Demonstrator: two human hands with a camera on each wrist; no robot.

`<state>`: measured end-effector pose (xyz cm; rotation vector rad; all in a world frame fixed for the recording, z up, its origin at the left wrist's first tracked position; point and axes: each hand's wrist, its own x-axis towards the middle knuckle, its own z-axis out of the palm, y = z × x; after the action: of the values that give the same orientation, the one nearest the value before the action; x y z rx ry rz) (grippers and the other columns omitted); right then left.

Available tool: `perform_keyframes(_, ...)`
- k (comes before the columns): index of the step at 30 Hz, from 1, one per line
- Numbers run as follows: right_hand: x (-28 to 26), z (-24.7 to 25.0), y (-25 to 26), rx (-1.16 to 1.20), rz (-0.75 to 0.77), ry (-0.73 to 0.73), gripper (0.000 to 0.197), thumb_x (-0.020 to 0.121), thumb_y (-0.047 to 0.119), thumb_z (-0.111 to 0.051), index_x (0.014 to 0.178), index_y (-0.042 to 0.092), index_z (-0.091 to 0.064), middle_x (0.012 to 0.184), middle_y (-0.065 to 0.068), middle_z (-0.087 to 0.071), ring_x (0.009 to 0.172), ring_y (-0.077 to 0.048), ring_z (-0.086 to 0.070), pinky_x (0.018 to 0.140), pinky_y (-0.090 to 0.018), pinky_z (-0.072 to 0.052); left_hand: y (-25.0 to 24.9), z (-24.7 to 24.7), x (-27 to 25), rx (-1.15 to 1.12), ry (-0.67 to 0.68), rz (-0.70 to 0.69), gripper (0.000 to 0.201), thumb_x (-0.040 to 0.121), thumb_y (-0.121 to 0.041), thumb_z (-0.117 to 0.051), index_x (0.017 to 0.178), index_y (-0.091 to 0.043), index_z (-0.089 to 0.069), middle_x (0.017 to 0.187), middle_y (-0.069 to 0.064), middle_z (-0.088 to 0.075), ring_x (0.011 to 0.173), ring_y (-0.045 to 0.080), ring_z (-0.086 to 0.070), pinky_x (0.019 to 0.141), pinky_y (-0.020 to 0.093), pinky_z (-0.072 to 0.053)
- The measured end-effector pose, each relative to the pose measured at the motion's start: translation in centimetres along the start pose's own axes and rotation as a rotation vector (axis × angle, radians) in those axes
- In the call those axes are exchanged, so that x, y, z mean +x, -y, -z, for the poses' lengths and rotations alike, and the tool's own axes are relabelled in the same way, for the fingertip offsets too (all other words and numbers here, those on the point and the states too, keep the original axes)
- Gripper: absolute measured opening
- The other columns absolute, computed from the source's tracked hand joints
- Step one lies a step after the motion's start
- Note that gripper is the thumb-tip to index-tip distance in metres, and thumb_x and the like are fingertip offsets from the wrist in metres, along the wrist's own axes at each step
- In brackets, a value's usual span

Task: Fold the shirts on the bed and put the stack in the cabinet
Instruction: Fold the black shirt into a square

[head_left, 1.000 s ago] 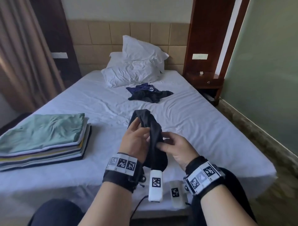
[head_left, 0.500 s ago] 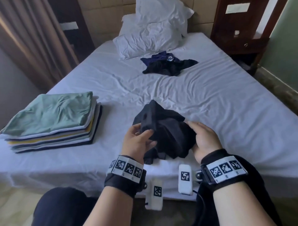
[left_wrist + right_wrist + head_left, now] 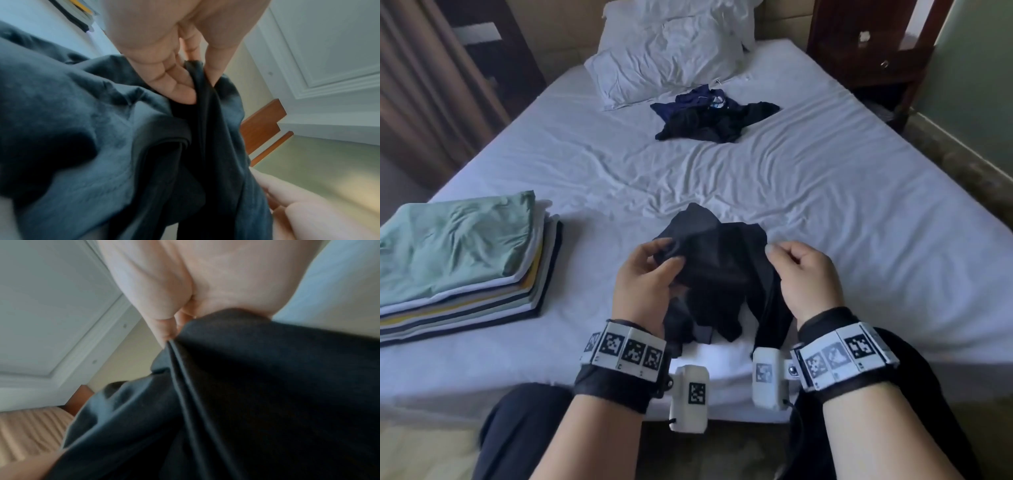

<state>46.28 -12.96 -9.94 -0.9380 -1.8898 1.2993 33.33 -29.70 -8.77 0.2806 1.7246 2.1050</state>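
Note:
A crumpled black shirt (image 3: pixel 717 270) hangs between both hands above the near edge of the white bed (image 3: pixel 825 212). My left hand (image 3: pixel 654 270) pinches its left edge between thumb and fingers; in the left wrist view the black shirt (image 3: pixel 144 146) runs down from that left hand (image 3: pixel 195 81). My right hand (image 3: pixel 791 267) pinches the right edge, and the right wrist view shows the right hand (image 3: pixel 172 332) gripping a fold of the black shirt (image 3: pixel 246 394). A stack of folded shirts (image 3: pixel 458 263), green on top, lies at the bed's left. A heap of dark unfolded shirts (image 3: pixel 712 116) lies near the pillows.
White pillows (image 3: pixel 671 51) sit at the head of the bed. A wooden nightstand (image 3: pixel 873 44) stands at the far right, and curtains (image 3: pixel 424 96) hang along the left. My dark-trousered knees (image 3: pixel 517 435) are at the bed's near edge.
The black shirt came down from a raised bunch to just above the bed, and my hands have moved apart, spreading it. My head has tilted down toward the bed.

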Motion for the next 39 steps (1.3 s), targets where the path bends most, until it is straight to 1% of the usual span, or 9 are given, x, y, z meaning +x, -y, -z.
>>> perform_keyframes(6, -0.5, -0.6, 1.2, 0.089, -0.01, -0.067, 0.015, 0.09, 0.042, -0.068, 0.093, 0.028, -0.068, 0.087, 0.014, -0.069, 0.082, 0.004, -0.062, 0.079, -0.025, -0.047, -0.9, -1.0, -0.9, -0.026, 0.167, -0.041, 0.053, 0.085, 0.001, -0.068, 0.133, -0.02, -0.063, 0.119, 0.01, -0.073, 0.107, 0.029, -0.071, 0.09, 0.048, -0.057)
perform_keyframes(13, -1.9, -1.1, 1.5, -0.173, 0.192, 0.315, 0.075, 0.063, 0.074, -0.07, 0.131, 0.045, -0.058, 0.139, 0.02, -0.04, 0.139, -0.006, -0.029, 0.116, -0.027, -0.027, -2.2, -1.8, -2.0, -0.084, 0.384, -0.001, 0.066, 0.092, 0.019, -0.045, 0.145, -0.018, -0.052, 0.133, 0.007, -0.068, 0.118, 0.029, -0.067, 0.085, 0.034, -0.059)
perform_keyframes(19, -0.7, -2.2, 0.1, -0.367, 0.304, 0.03, 0.019, 0.084, 0.031, -0.078, 0.103, 0.028, -0.079, 0.118, 0.009, -0.059, 0.12, -0.021, -0.042, 0.105, -0.043, -0.042, -4.3, -1.1, 0.4, 0.451, 0.211, -0.237, 0.045, 0.086, 0.001, -0.065, 0.111, -0.036, -0.073, 0.108, -0.003, -0.078, 0.1, 0.018, -0.074, 0.096, 0.049, -0.057)
perform_keyframes(21, 1.0, -1.3, 2.1, -0.316, 0.362, 0.008, 0.015, 0.088, 0.026, -0.074, 0.102, 0.026, -0.077, 0.107, 0.009, -0.061, 0.112, -0.018, -0.049, 0.1, -0.034, -0.045, -7.0, -1.2, 1.7, 0.685, 0.142, -0.301, 0.027, 0.083, -0.017, -0.073, 0.097, -0.041, -0.075, 0.092, -0.013, -0.077, 0.089, 0.01, -0.073, 0.091, 0.044, -0.059)
perform_keyframes(23, 3.2, 0.4, 6.2, -0.268, 0.357, 0.045, 0.006, 0.093, 0.026, -0.068, 0.098, 0.027, -0.071, 0.097, 0.009, -0.065, 0.09, -0.007, -0.056, 0.081, -0.015, -0.044, -10.8, -1.9, 2.9, 0.77, 0.104, -0.379, 0.015, 0.083, -0.025, -0.076, 0.09, -0.038, -0.077, 0.086, -0.016, -0.076, 0.084, 0.006, -0.071, 0.088, 0.038, -0.059)
perform_keyframes(25, 5.1, 2.1, 11.4, -0.288, 0.381, 0.099, 0.002, 0.096, 0.03, -0.063, 0.095, 0.029, -0.063, 0.086, 0.011, -0.066, 0.074, -0.002, -0.057, 0.063, -0.011, -0.04, -15.0, -2.8, 4.1, 0.793, 0.071, -0.465, 0.008, 0.082, -0.031, -0.077, 0.087, -0.038, -0.076, 0.085, -0.015, -0.076, 0.084, 0.008, -0.071, 0.087, 0.037, -0.059)
perform_keyframes(31, 7.7, 6.6, 23.2, -0.632, 0.505, 0.265, 0.018, 0.087, 0.019, -0.067, 0.104, 0.026, -0.063, 0.087, 0.01, -0.062, 0.083, -0.014, -0.06, 0.064, -0.025, -0.042, -26.8, -4.5, 4.3, 0.716, -0.018, -0.694, 0.008, 0.083, -0.033, -0.077, 0.089, -0.038, -0.075, 0.087, -0.015, -0.075, 0.083, 0.006, -0.07, 0.09, 0.036, -0.058)
perform_keyframes(34, 7.9, 9.0, 26.6, -0.832, 0.519, 0.194, 0.003, 0.088, 0.02, -0.062, 0.085, 0.019, -0.064, 0.077, 0.001, -0.059, 0.077, -0.023, -0.059, 0.053, -0.027, -0.034, -30.8, -4.3, 2.9, 0.71, -0.058, -0.797, 0.01, 0.083, -0.03, -0.077, 0.092, -0.033, -0.077, 0.087, -0.015, -0.075, 0.083, 0.005, -0.07, 0.089, 0.034, -0.058)
perform_keyframes(39, 6.2, 12.6, 31.9, -0.869, 0.529, -0.039, 0.015, 0.087, 0.025, -0.049, 0.09, 0.023, -0.064, 0.088, -0.005, -0.065, 0.083, -0.031, -0.061, 0.069, -0.036, -0.052, -34.6, -2.7, -0.4, 0.718, -0.106, -0.86, 0.01, 0.082, -0.029, -0.075, 0.091, -0.032, -0.077, 0.085, -0.014, -0.075, 0.076, 0.008, -0.068, 0.083, 0.035, -0.06)
